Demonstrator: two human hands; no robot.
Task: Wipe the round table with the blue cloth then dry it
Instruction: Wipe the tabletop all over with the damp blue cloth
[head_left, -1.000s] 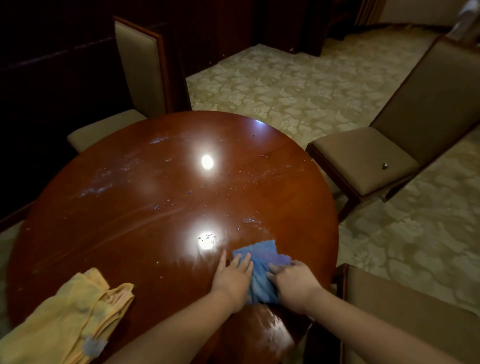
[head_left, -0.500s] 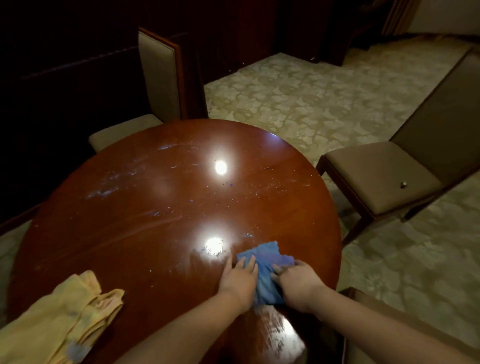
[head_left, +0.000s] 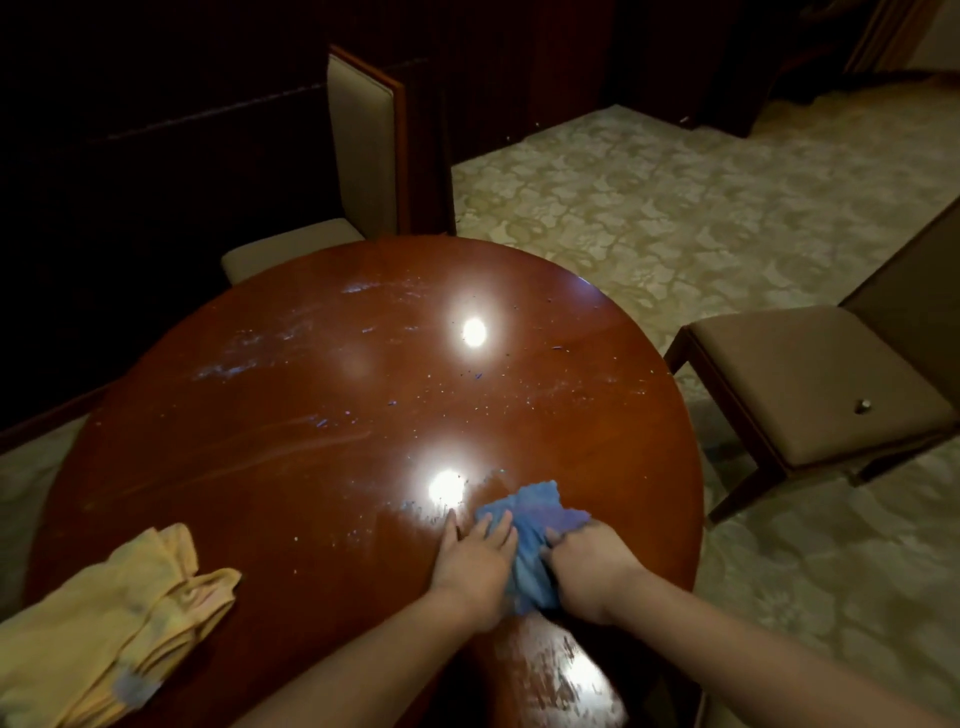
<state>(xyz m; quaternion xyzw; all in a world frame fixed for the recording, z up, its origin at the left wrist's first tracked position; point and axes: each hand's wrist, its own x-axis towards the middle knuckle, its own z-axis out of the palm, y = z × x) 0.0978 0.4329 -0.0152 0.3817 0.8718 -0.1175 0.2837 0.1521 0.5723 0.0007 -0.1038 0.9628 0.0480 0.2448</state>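
The blue cloth (head_left: 530, 540) lies bunched on the near right part of the round worktop (head_left: 291, 447), between the person's two hands. The left hand (head_left: 475, 558) rests flat with its fingers straight and spread, the fingertips partly on the cloth's left edge and partly on the bare wood; its grip is spread and holds nothing. The right hand (head_left: 584, 564) has its fingers curled into the cloth's right side, so its grip is pinching the cloth.

Judging by the surface, the wiping is at an early stage. A wet-looking sheen shows just in front of the person, at the near edge below the cloth, which suggests that this strip is already wiped. The middle and far side of the worktop carry pale smears and many small specks and bluish flecks, so most of the top is not yet wiped.

The drying step looks not yet begun: a yellow cloth (head_left: 119, 623) lies crumpled at the near left edge, well apart from both hands and untouched. Whether it is meant for drying I cannot tell, though it seems the likely one.

Two chairs stand by: one (head_left: 363, 150) beyond the far edge, another (head_left: 810, 379) to the right.
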